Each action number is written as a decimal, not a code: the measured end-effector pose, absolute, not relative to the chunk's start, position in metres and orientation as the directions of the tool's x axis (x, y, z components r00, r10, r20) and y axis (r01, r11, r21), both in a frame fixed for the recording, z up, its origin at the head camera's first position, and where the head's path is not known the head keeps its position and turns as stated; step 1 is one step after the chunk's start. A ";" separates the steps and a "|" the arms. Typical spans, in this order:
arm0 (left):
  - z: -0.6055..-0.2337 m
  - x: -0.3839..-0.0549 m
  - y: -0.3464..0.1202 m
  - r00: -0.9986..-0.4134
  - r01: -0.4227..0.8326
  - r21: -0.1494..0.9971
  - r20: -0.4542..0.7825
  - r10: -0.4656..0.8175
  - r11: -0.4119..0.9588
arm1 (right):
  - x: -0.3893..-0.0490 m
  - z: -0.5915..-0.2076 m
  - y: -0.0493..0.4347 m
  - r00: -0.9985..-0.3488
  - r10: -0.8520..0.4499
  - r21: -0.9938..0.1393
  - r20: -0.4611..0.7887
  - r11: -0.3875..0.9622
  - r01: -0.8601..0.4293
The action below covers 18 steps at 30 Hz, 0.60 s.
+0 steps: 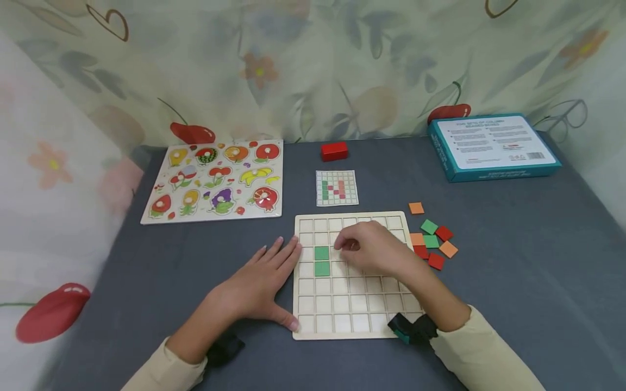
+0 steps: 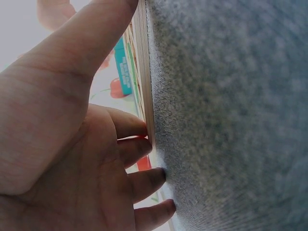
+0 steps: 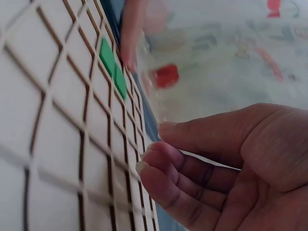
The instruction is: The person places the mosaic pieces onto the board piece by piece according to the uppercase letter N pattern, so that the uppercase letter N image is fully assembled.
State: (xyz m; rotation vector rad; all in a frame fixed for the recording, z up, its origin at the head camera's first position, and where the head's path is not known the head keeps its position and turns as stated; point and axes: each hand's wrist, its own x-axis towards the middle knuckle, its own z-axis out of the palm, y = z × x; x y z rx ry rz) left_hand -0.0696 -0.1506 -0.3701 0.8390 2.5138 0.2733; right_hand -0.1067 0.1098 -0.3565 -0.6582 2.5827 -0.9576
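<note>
A pale wooden grid board [image 1: 342, 329] lies on the dark table. Two green square tiles [image 1: 321, 260] sit in neighbouring cells of one column near its left side; they also show in the right wrist view as a green strip [image 3: 112, 67]. My left hand [image 1: 259, 288] is spread flat, its thumb at the board's lower left corner and its fingertips [image 2: 139, 144] at the left edge. Over the upper middle cells hovers my right hand [image 1: 374, 247], just right of the green tiles. Its thumb and fingers [image 3: 163, 187] are loosely bent close together, with nothing visible between them.
Loose red, green and orange tiles [image 1: 431, 242] lie right of the board, partly behind the right wrist. Behind it are a coloured pattern card [image 1: 337, 202] and a red block [image 1: 335, 151]. A fruit puzzle [image 1: 230, 179] stands back left, a teal box [image 1: 496, 146] back right.
</note>
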 end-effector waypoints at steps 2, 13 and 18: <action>-0.371 -0.069 -0.149 -0.695 0.520 0.337 -0.367 0.618 0.785 | -0.110 -0.353 0.131 -0.867 -0.476 -0.683 -0.147 0.683 -0.260; -0.373 -0.069 -0.150 -0.701 0.501 0.339 -0.380 0.603 0.796 | -0.132 -0.350 0.232 -0.952 -0.192 -0.585 -0.238 0.811 -0.017; -0.373 -0.069 -0.151 -0.702 0.503 0.339 -0.376 0.605 0.795 | -0.139 -0.356 0.252 -0.954 -0.111 -0.522 -0.277 0.851 0.052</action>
